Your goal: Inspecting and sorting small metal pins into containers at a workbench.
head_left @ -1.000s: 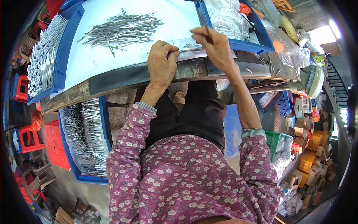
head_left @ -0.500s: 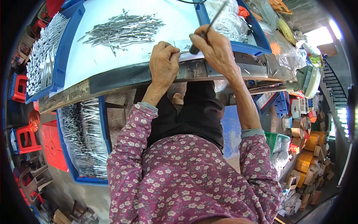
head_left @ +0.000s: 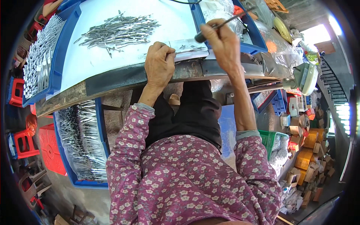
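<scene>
My right hand (head_left: 225, 48) is raised above the table edge, its fingers wrapped round a tool with a thick dark end (head_left: 200, 37) and a thin metal shaft (head_left: 240, 15). The shaft points up and to the right. I cannot tell the tool's exact kind. My left hand (head_left: 160, 63) is at the near edge of the table, thumb and fingers pinched together; what they hold is too small to make out. Beside it lies a flat, dark-smudged strip (head_left: 187, 48) with small dark bits on it. A loose pile of thin metal pieces (head_left: 120, 30) lies farther left on the white sheet (head_left: 80, 62).
A blue tray (head_left: 62, 52) of white-ended rods stands at the left. Another blue tray (head_left: 195, 18) at the back right holds clear plastic bags. Below the table, a blue crate (head_left: 103, 144) holds metal pieces. A green lamp head (head_left: 305, 78) juts out at the right.
My right hand has lifted upward and slightly right with the tool, whose shaft now tilts more sideways. The smudged strip shows more fully. My left hand stays pinched near the edge.
</scene>
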Demonstrator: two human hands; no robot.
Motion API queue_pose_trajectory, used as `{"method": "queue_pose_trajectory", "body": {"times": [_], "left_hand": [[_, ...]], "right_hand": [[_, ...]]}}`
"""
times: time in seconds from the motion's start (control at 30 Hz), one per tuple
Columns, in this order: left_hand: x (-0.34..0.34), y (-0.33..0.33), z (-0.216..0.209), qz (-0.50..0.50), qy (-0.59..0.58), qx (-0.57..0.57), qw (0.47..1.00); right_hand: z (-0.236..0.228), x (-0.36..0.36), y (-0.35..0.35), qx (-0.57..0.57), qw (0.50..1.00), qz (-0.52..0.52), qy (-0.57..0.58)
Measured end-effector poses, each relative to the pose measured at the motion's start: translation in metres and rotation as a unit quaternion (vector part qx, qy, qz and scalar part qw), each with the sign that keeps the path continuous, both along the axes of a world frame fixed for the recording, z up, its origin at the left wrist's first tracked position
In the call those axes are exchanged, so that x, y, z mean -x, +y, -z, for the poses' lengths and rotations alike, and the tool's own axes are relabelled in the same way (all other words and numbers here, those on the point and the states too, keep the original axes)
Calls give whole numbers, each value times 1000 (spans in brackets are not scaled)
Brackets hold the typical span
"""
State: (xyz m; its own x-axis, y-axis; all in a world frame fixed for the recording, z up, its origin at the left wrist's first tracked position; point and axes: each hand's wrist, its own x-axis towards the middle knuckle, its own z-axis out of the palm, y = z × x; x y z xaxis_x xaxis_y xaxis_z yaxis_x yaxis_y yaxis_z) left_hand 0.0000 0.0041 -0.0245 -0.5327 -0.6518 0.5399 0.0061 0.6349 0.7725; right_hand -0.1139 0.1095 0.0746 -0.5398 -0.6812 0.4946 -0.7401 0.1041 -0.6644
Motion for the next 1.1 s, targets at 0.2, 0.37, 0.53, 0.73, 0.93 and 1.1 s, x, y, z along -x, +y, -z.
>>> {"method": "queue_pose_trajectory", "body": {"times": [0.2, 0.37, 0.53, 0.73, 0.93, 1.1], "left_hand": [[1, 0, -3, 9, -5, -8, 1000], [-3, 0, 0, 1, -15, 0, 1000], [-2, 0, -4, 4, -23, -9, 1000], [2, -2, -1, -12, -15, 16, 1000], [-1, 0, -2, -1, -14, -1, 1000], [-2, -2, -4, 5, -24, -1, 1000]], "right_hand": [[50, 8, -5, -37, 990, 21, 132], [38, 16, -3, -47, 998, 23, 38], [14, -4, -4, 24, 1000, 6, -6], [52, -10, -26, -18, 989, -58, 138], [44, 0, -6, 37, 996, -10, -84], [47, 8, 15, 2, 997, 40, -69]]}}
